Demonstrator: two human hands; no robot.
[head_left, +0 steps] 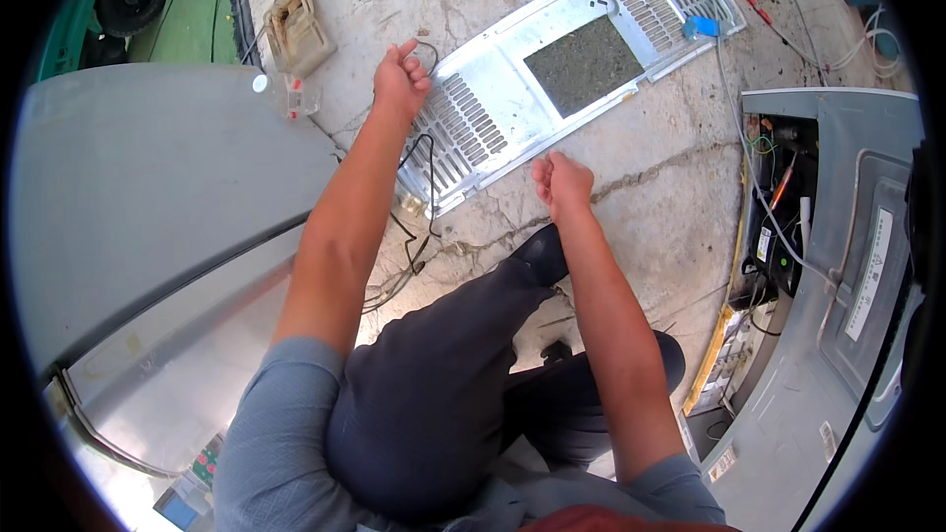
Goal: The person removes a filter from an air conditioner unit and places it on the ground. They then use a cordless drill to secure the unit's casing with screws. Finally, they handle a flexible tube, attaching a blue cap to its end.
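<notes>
Currently crouching over cracked concrete (pixel 641 222), before a slotted silver panel (pixel 517 103) at one o'clock. Holding the left hand (pixel 401 84) at eleven o'clock, curled narrow, near the panel's left end; holding the right hand (pixel 565 184) at two o'clock, closed like a fist, just beside its lower edge. Cannot tell whether gripping anything with either. Also facing a dark cable (pixel 432 163) across that left end.

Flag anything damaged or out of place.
A long crack runs across the concrete floor beside the slotted metal panel, whose left end has a dark cable looped over it. The grey unit on the right is open, inner parts exposed.
</notes>
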